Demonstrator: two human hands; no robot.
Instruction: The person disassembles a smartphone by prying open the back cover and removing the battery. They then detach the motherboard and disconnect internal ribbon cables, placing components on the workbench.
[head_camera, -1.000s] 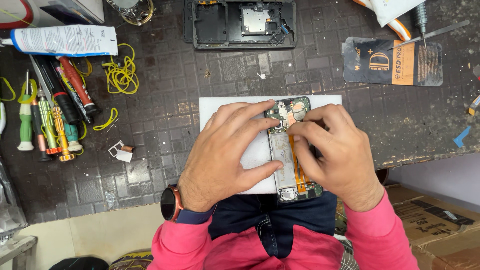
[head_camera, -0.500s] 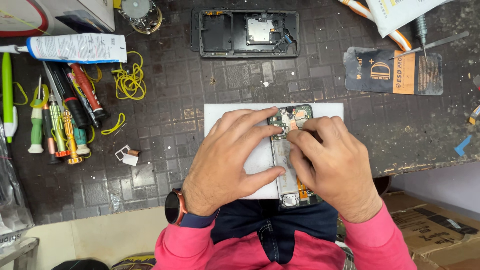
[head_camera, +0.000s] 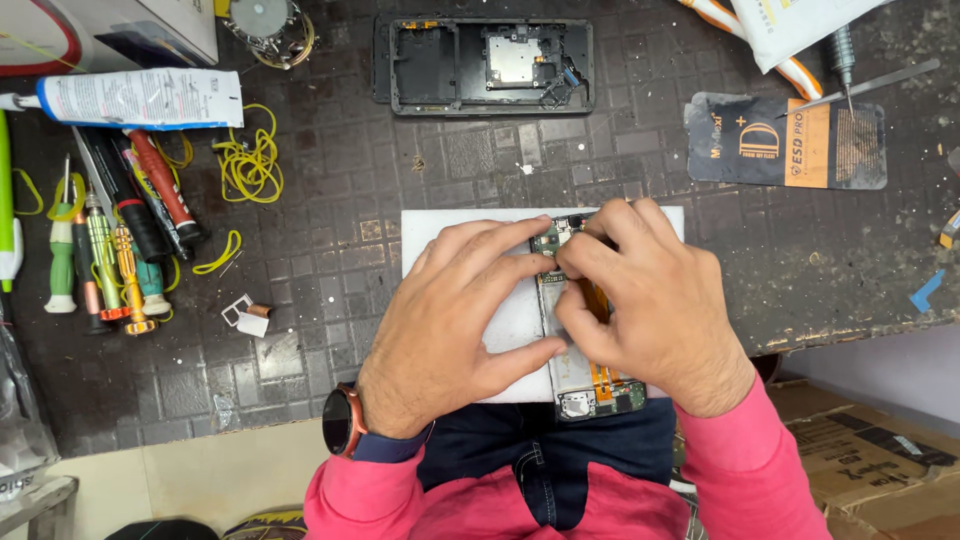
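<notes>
Left hand (head_camera: 455, 315) spread, steadying opened phone (head_camera: 590, 385) on white pad (head_camera: 440, 235); right hand (head_camera: 645, 300) fingertips pressed together on phone's top end.

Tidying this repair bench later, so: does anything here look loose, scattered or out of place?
Yes. Yellow rubber bands lie strewn in a loose tangle beside the screwdrivers, and a small white tray piece sits alone on the mat. The opened phone under both hands overhangs the white pad's near edge.

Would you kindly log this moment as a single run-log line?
left hand: steadying opened phone | right hand: fingertips pressing phone's upper end | under phone: white pad | away from hands: second phone frame, screwdrivers
</notes>
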